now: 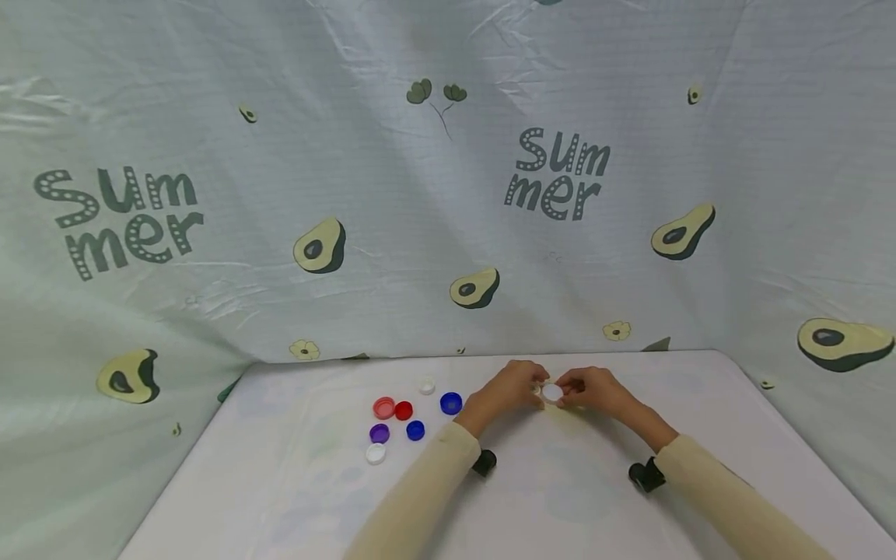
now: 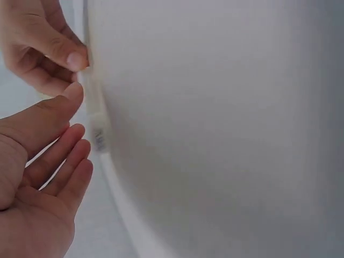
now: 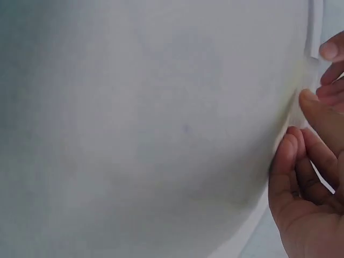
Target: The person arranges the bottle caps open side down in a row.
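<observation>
Between the two hands in the head view is a white round piece [image 1: 552,392]. My right hand [image 1: 598,389] pinches its right side; in the right wrist view that hand [image 3: 314,180] has its fingers curled below the thumb. On the other side, my left hand [image 1: 514,386] is spread close to the piece, thumb and fingers apart. The left wrist view shows this hand [image 2: 45,166] with relaxed fingers beside a small whitish piece [image 2: 99,134] with blurred dark marks. Whether the left fingertips touch it, I cannot tell.
Left of the hands lie several round caps: a blue one [image 1: 451,403], a light red one [image 1: 384,407], a purple one [image 1: 379,433] and a white one [image 1: 376,453] among them. A printed cloth [image 1: 392,194] hangs behind the white table [image 1: 280,467].
</observation>
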The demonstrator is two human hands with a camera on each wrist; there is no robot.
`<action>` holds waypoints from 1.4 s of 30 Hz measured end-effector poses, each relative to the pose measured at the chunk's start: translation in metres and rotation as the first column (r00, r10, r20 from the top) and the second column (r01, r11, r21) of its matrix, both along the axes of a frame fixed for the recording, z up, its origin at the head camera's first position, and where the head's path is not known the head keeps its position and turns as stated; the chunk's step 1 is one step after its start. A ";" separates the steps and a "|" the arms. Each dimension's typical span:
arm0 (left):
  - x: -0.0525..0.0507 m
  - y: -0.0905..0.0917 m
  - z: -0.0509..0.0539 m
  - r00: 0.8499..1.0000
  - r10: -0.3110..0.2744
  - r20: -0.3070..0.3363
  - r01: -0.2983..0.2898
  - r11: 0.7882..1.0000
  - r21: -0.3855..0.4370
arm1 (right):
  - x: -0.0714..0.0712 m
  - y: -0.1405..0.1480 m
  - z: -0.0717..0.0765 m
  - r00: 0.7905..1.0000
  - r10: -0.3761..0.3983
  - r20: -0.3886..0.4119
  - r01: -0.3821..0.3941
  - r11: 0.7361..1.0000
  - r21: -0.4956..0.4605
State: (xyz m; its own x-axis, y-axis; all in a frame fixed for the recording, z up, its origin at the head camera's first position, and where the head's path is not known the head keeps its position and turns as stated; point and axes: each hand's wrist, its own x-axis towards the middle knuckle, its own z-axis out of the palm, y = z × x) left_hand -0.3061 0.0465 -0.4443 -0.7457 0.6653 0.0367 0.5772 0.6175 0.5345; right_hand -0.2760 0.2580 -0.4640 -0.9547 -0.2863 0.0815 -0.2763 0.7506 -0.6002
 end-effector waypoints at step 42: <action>0.040 -0.156 0.004 0.959 0.268 0.089 -0.279 0.947 0.157 | -0.002 -0.141 -0.005 0.964 0.261 -0.056 -0.267 0.944 -0.193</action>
State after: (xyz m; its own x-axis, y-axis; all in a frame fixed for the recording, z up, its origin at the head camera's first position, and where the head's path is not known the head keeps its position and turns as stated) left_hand -0.2666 -0.1094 -0.4400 -0.9026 0.4240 0.0740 0.3588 0.6462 0.6736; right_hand -0.2776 0.1166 -0.4687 -0.8436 -0.5028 0.1888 -0.4680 0.5159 -0.7175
